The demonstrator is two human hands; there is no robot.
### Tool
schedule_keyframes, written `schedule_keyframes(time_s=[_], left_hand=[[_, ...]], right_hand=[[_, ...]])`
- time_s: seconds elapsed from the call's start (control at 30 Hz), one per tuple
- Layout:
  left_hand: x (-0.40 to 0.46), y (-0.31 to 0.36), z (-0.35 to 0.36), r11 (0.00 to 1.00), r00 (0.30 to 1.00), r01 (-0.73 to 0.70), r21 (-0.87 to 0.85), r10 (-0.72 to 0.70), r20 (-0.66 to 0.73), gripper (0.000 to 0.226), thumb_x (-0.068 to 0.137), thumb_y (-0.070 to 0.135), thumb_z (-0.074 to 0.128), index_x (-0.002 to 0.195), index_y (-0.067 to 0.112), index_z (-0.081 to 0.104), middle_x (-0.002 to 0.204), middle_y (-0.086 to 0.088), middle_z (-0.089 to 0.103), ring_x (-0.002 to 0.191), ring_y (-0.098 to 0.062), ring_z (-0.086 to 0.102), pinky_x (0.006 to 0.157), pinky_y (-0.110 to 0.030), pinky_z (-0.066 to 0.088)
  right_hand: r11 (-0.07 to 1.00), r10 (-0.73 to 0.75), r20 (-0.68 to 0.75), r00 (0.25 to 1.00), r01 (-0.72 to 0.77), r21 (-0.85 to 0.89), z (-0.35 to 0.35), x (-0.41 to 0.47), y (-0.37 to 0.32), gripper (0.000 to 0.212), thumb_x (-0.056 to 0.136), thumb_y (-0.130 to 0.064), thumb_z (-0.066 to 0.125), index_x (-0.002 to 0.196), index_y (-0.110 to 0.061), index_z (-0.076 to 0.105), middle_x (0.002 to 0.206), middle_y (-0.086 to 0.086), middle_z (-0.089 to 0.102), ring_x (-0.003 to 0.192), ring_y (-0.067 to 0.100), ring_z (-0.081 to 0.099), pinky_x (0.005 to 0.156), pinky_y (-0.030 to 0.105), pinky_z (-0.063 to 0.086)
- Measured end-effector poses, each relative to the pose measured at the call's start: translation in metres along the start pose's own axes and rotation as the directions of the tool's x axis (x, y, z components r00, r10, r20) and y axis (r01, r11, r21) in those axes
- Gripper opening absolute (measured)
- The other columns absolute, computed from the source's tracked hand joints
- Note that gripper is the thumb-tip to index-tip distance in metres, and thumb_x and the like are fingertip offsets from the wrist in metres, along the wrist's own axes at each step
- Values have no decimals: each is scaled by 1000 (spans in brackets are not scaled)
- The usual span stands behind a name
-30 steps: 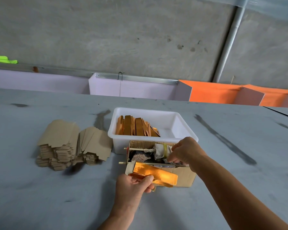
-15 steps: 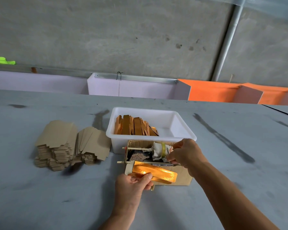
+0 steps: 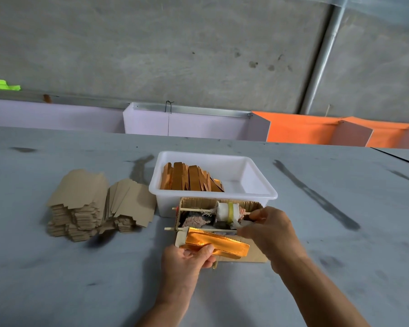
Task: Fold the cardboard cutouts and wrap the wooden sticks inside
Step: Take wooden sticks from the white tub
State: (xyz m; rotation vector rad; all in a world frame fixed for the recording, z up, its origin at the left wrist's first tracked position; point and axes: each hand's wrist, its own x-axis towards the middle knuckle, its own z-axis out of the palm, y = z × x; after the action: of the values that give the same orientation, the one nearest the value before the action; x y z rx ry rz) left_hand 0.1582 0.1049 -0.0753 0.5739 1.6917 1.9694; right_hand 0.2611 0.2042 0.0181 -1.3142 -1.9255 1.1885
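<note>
My left hand (image 3: 187, 260) grips a folded cutout with a shiny orange-gold face (image 3: 219, 243), held level just above the table in front of a small open cardboard box (image 3: 243, 256). Wooden sticks (image 3: 191, 209) run across that box, one carrying a white roll with yellow tape (image 3: 227, 211). My right hand (image 3: 268, 228) reaches into the box's right side, its fingers pinching something grey by the near stick; what it is cannot be made out.
A white plastic tub (image 3: 257, 182) behind the box holds several folded orange-gold pieces (image 3: 190, 178). Two stacks of flat brown cardboard cutouts (image 3: 95, 206) lie to the left on the grey table (image 3: 57, 279). Purple and orange panels line the far edge.
My right hand has slid slightly right along the box's stick. My left hand and the folded cutout have hardly moved.
</note>
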Motion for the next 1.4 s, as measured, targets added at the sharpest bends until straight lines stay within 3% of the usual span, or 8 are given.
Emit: schedule_keyframes(time_s=[0.17, 0.27, 0.43, 0.67, 1.13, 1.23, 1.4], left_hand=[[-1, 2, 0, 1000, 1000, 8, 4, -8, -7, 7, 74, 8, 75, 69, 6, 71, 62, -8, 71, 59, -23, 70, 59, -29, 57], [-3, 4, 1, 1000, 1000, 14, -2, -14, -12, 8, 75, 7, 75, 68, 6, 70, 61, -7, 71, 57, -20, 70, 53, -20, 54], [-4, 6, 1, 1000, 999, 25, 3, -25, -21, 9, 75, 8, 75, 68, 7, 69, 61, -5, 71, 57, -18, 70, 50, -16, 52], [-3, 6, 1, 999, 999, 37, 37, -36, -23, 10, 75, 10, 75, 67, 7, 70, 60, -4, 71, 56, -17, 69, 50, -16, 52], [-13, 17, 1, 995, 998, 63, -82, -63, 4, 10, 76, -1, 72, 69, 6, 69, 62, -16, 70, 53, -21, 68, 47, -21, 53], [-18, 18, 1, 991, 998, 59, -119, -61, -13, 12, 77, -6, 69, 71, 5, 67, 60, -18, 69, 49, -20, 66, 46, -22, 53], [-28, 23, 2, 975, 993, 84, -208, -98, -58, 11, 76, -8, 69, 69, 0, 68, 60, -20, 68, 47, -21, 65, 43, -23, 51]], right_hand=[[998, -7, -34, 999, 9, 67, 1, -17, 11, 30, 72, -5, 77, 79, -22, 52, 79, 2, 63, 69, 14, 58, 47, 19, 37], [996, 0, -30, 1000, 3, 95, 0, -22, 15, 28, 75, -5, 75, 82, -21, 53, 75, -1, 61, 63, 9, 56, 39, 13, 34], [995, 10, -27, 1000, -7, 101, 2, -27, 19, 28, 76, -7, 74, 87, -20, 52, 75, 1, 63, 64, 12, 57, 41, 16, 35], [992, 11, -32, 999, -7, 122, 2, -30, 19, 30, 75, -6, 75, 84, -21, 51, 76, 4, 65, 67, 12, 61, 46, 17, 38], [982, 76, -55, 996, -65, 179, 14, -25, 49, 23, 74, -1, 76, 80, -11, 56, 77, 8, 64, 73, 18, 62, 52, 19, 40], [973, 76, -35, 996, -67, 220, 11, -27, 52, 22, 74, 1, 75, 79, -9, 56, 74, 9, 64, 66, 17, 58, 47, 18, 38], [901, -22, 84, 996, -17, 434, 6, -48, 47, 21, 74, 10, 71, 73, -6, 57, 50, 3, 56, 47, 6, 53, 40, 9, 35]])
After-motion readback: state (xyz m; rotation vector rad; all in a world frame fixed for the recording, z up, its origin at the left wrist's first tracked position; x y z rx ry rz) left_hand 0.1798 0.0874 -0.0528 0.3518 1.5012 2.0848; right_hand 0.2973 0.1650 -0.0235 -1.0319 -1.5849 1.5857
